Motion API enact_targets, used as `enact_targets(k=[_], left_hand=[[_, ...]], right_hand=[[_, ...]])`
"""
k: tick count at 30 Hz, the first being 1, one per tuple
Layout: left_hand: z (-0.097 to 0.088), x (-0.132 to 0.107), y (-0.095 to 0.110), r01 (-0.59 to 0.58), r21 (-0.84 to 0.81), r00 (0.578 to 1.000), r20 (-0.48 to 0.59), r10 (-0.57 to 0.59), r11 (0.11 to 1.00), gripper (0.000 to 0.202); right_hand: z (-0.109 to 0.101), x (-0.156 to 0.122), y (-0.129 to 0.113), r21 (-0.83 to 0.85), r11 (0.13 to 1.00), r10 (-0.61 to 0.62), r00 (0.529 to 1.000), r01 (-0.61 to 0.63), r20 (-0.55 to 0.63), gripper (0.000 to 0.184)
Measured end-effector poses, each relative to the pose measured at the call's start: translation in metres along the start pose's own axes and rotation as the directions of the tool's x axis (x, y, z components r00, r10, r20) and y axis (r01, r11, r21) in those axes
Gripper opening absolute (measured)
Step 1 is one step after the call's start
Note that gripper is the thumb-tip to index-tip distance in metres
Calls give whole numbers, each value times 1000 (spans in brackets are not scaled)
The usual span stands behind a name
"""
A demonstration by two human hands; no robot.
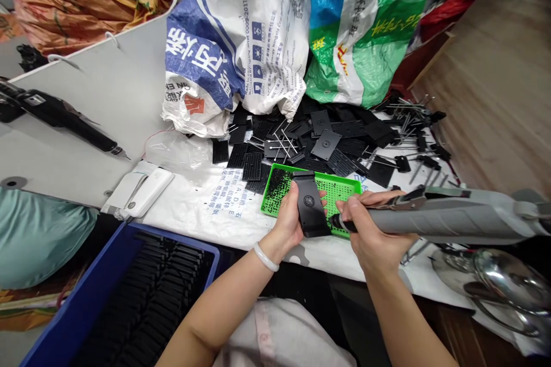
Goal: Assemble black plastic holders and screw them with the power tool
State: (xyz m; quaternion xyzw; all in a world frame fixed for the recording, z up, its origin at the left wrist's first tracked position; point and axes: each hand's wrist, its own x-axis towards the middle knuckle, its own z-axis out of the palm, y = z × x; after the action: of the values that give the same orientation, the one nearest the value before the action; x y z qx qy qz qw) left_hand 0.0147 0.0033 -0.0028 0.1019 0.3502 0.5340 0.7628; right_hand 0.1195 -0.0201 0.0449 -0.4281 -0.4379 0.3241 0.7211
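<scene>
My left hand grips a black plastic plate and holds it upright over the green screw tray. My right hand is wrapped round a grey electric screwdriver whose black tip points left at the lower edge of the plate. The tray holds several small dark screws on its left half. Behind the tray lies a heap of similar black plates with thin metal pins among them.
A blue crate of stacked black parts stands at lower left. White and green woven sacks stand at the back. A second black screwdriver lies far left, a white box near it, steel bowls at right.
</scene>
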Motion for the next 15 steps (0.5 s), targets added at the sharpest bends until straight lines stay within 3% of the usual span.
enact_targets(k=[5,7,9,11,15], left_hand=[[8,-18,5,-127,140,990,-41,134,982,58],[14,-26,4,-89,195,996,20,87,977,60],[20,-28,2,15,245,997,75,-35,969,62],[23,-21,2,47,288,995,75,-71,957,62],[18,2,10,-129,316,990,-18,141,940,56]], right_hand=[[-4,13,-5,-2,999,-43,992,43,-118,24],[-4,18,-10,2,998,-59,988,60,-141,25],[-3,21,-14,8,998,-55,988,57,-142,27],[-5,23,-16,18,998,-53,990,56,-127,28],[-14,39,2,-22,996,-84,980,81,-181,30]])
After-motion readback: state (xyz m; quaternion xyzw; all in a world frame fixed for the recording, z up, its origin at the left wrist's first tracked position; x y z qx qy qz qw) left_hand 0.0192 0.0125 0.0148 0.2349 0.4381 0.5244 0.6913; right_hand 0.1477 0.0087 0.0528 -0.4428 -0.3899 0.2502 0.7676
